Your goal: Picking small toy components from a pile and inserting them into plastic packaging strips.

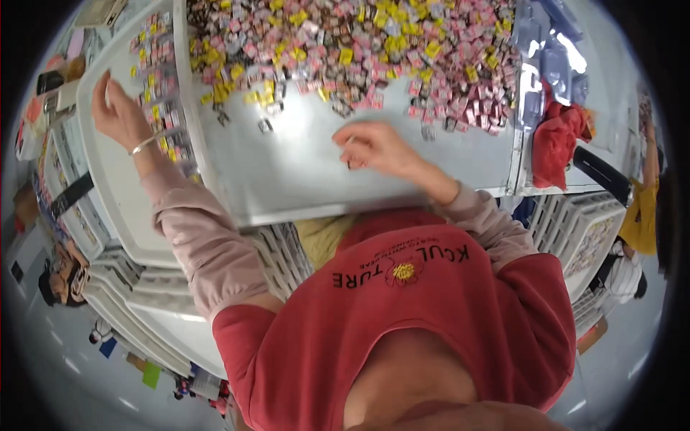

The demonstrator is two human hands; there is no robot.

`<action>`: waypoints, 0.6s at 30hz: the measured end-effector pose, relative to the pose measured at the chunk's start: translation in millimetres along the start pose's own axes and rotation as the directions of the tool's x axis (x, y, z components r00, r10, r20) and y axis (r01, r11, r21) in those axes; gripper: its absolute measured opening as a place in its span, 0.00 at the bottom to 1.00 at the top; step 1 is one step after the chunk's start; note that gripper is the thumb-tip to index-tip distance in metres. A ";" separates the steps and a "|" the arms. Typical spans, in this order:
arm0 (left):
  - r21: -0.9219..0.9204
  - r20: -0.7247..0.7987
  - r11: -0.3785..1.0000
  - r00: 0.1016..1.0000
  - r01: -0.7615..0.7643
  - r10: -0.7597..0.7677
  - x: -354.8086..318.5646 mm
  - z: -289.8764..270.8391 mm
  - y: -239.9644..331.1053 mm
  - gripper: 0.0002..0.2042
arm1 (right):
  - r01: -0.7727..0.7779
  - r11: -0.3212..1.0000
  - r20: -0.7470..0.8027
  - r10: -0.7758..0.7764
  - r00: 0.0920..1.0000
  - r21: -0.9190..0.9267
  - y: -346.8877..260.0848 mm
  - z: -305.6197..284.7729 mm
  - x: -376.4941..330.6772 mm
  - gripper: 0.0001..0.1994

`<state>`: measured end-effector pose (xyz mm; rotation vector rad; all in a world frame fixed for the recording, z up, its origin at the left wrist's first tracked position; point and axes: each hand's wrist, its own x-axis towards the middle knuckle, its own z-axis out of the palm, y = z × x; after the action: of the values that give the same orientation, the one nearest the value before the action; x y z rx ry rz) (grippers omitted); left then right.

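A big heap of small wrapped packets (359,43), pink, yellow and dark, covers the far half of a grey metal table (302,179). My right hand (374,147) rests on the bare table just in front of the heap, fingers curled and pinching a small dark packet (348,164). My left hand (118,111), with a thin bracelet on the wrist, reaches out over a white tray (115,194) to the left of the table. A row of the same packets (162,93) lies in that tray beside the hand. Whether the left hand holds anything is hidden.
A red cloth (560,140) and clear plastic bags (546,50) lie at the table's right end. White slatted crates (589,230) stand under and beside the table. A person in yellow (640,215) stands at right, and another person (61,273) is at lower left.
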<state>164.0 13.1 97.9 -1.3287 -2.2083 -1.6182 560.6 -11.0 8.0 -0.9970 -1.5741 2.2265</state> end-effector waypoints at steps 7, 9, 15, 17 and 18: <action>-0.158 0.292 0.979 0.953 0.130 -0.079 -185.0 17.1 72.6 0.09 | 0.165 0.986 -0.311 -0.154 0.938 0.010 5.2 -91.5 -63.8 0.11; -0.139 0.410 0.970 0.903 0.201 -0.128 -244.1 24.6 90.2 0.11 | 0.126 0.992 -0.366 -0.115 0.923 0.006 15.3 -91.9 -72.7 0.12; 0.027 0.501 0.975 0.847 -0.222 0.179 -335.0 33.5 134.0 0.22 | 0.220 0.738 -0.288 -0.494 0.820 -0.638 54.9 -50.2 -79.4 0.14; 0.052 0.588 0.951 0.779 -0.305 0.218 -352.3 36.7 131.9 0.23 | 0.213 0.560 -0.253 -0.639 0.727 -0.801 57.7 -34.5 -80.6 0.14; 0.080 0.673 0.920 0.702 -0.383 0.234 -357.3 39.0 130.9 0.23 | 0.209 0.550 -0.258 -0.651 0.713 -0.809 59.1 -31.7 -81.3 0.14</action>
<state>488.6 -155.1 -14.7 -2.3066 -2.1879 -0.8183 652.2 -55.3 -19.4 -1.0696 -2.1352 0.7836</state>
